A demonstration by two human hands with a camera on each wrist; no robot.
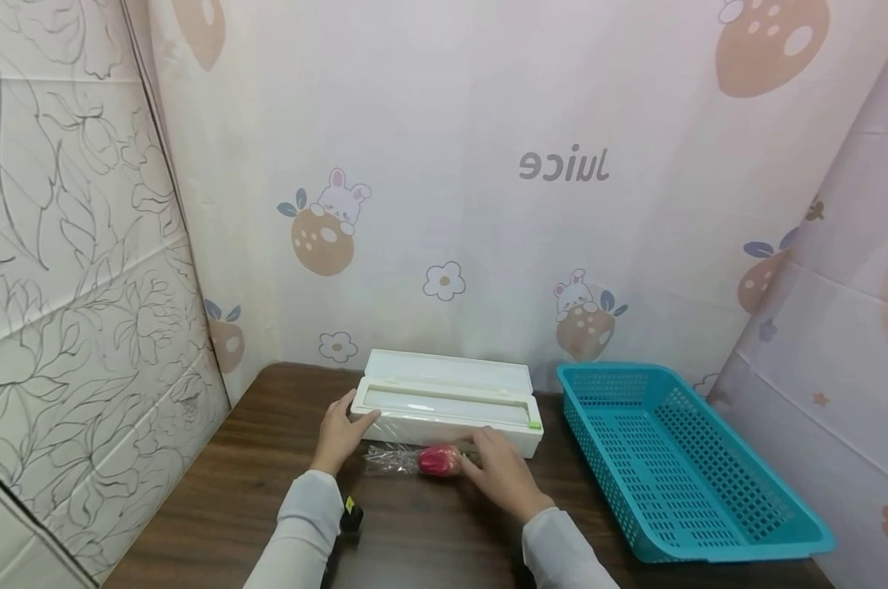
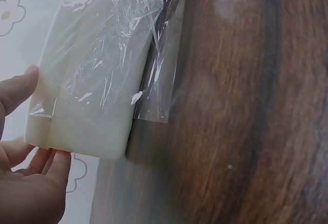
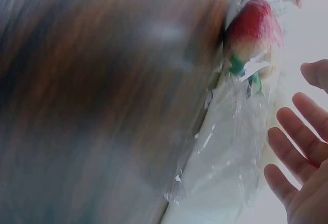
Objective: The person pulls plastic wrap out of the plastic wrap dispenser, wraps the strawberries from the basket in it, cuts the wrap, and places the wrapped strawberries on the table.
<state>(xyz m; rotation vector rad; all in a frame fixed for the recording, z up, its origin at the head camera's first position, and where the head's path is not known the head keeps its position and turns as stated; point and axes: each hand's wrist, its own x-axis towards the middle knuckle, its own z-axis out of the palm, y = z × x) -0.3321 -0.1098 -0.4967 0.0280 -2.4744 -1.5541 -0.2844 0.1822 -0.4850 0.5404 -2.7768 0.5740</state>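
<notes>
From the head, the left hand point(image 1: 340, 432) grips the near end of the white box point(image 1: 447, 429), lid raised; the right hand point(image 1: 504, 473) bends over the stem end of the flower point(image 1: 439, 460), which lies between the hands, in front of the box. Best, I judge, to keep the left hold firm while the right eases the clear film point(image 1: 392, 460) flat, without squashing the bloom.

From the left wrist, thumb and fingertips pinch the box's smooth, rounded plastic corner; beyond them the film clings in glossy creases and overhangs onto grained brown wood point(image 2: 230, 106).

From the right wrist, the fingers are spread apart, fairly straight; beside them sits the plump red bud, pale and green below, under crinkled film.
</notes>
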